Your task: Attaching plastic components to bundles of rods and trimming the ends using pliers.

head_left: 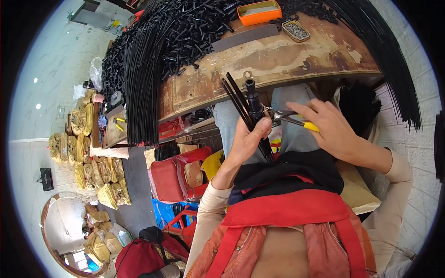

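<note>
My left hand [252,139] is closed around a black ribbed plastic tube [252,99] with a hollow round end, pointing up. Several thin black rods [235,98] are gripped along with it, and their lower ends come out beneath the hand. From the right, my right hand [336,126] holds pliers [296,120] with yellow handles. Their metal jaws are close beside the tube, where a thin light-coloured pin or wire sticks out; whether the jaws grip it I cannot tell. Both hands are above my lap, just in front of the bench edge.
On the worn wooden workbench [185,95] lie a heap of black plastic tubes [194,34], an orange box [259,13], a dish of small metal pieces [295,31] and a grey strip [245,38]. Black rod bundles [146,88] overhang its edge. A red seat [167,180] stands at left.
</note>
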### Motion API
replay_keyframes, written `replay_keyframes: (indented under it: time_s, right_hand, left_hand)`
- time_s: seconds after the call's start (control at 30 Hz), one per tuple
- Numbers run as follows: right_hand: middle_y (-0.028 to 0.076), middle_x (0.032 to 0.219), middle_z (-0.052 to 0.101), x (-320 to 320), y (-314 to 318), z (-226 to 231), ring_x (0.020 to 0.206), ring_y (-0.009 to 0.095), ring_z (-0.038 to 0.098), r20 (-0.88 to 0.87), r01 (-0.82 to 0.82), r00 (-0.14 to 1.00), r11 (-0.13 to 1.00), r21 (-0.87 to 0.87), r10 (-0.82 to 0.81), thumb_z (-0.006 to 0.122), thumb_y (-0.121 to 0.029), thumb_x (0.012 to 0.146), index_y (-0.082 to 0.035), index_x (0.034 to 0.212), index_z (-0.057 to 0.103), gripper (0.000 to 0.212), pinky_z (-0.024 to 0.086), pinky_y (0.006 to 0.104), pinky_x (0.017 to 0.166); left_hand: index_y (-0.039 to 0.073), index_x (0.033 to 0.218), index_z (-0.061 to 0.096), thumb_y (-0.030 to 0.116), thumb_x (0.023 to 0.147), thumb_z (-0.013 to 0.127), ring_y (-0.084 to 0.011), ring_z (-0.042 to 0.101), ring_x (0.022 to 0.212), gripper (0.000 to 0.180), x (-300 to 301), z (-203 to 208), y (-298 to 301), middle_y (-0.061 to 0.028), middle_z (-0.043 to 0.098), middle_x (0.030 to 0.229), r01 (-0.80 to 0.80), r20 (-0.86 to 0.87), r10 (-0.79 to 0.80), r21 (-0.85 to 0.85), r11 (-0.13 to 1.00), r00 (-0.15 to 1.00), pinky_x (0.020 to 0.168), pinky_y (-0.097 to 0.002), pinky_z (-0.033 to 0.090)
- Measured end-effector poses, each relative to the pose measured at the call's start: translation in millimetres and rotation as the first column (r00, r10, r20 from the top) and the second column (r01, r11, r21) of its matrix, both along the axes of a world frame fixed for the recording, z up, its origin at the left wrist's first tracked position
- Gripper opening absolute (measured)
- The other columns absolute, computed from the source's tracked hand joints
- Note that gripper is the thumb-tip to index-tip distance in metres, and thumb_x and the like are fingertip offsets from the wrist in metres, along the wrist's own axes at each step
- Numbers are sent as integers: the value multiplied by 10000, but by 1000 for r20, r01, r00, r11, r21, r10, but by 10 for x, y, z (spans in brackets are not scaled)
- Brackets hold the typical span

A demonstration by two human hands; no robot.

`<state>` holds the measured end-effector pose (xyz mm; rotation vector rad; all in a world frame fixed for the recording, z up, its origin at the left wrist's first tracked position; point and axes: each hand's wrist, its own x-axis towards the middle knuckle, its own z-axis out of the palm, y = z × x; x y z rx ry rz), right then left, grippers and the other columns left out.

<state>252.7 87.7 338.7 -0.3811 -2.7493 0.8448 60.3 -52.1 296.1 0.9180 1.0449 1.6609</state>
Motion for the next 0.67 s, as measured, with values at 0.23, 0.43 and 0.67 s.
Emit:
replay_keyframes:
  time_s: [0.23, 0.43, 0.67]
  right_hand:
    - [124, 1035, 509, -92, 61, 17, 913, 294, 519, -176, 124, 983, 907, 402, -56, 644, -33, 799, -119, 1340, 528, 561, 413, 393, 816]
    - [110, 941, 503, -91, 78, 16, 860, 263, 512, -184, 148, 981, 856, 496, -63, 657, -84, 797, -118, 1327, 548, 542, 408, 369, 760]
    - [88, 861, 519, 5, 318, 300, 796, 236, 516, 81, -135, 991, 804, 579, 108, 658, -133, 809, -139, 1328, 562, 528, 412, 335, 700]
  left_hand:
    - [42, 856, 529, 209, 960, 602, -57, 437, 602, 209, 46, 12, 5, 27, 481, 673, -43, -41, 40, -79, 996, 998, 545, -222, 362]
    - [49, 871, 535, 196, 955, 610, -55, 441, 606, 185, 67, -4, 7, 26, 490, 682, -50, -20, 49, -67, 996, 999, 546, -218, 362]
    - [50, 914, 530, 203, 948, 626, -64, 446, 614, 184, 49, 20, -11, 26, 492, 695, -30, -39, 27, -92, 995, 999, 549, -222, 368]
